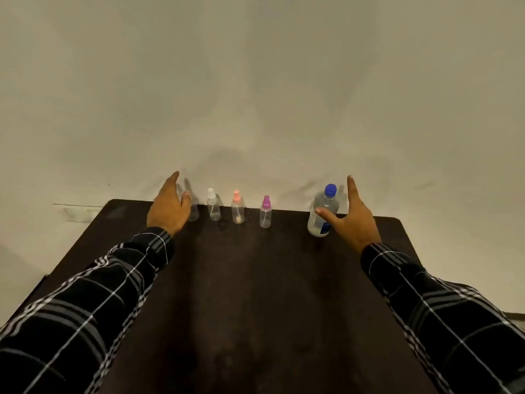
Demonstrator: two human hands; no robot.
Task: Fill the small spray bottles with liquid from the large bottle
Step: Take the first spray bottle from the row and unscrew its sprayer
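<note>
Several small clear spray bottles stand in a row along the far edge of the dark table (255, 280): one with a white cap (213, 207), one with an orange cap (237, 207), one with a purple cap (265, 213), and a leftmost one (193, 213) partly hidden behind my left hand (170, 207). That hand is open, its thumb next to the bottle without gripping it. The large clear bottle (324, 211) with a blue cap stands upright at the right. My right hand (350, 220) is open just right of it, thumb across its front, fingers spread.
A pale wall rises right behind the table's far edge. A wall socket plate (79, 213) sits low at the left. My plaid sleeves (93, 294) lie over both sides of the table.
</note>
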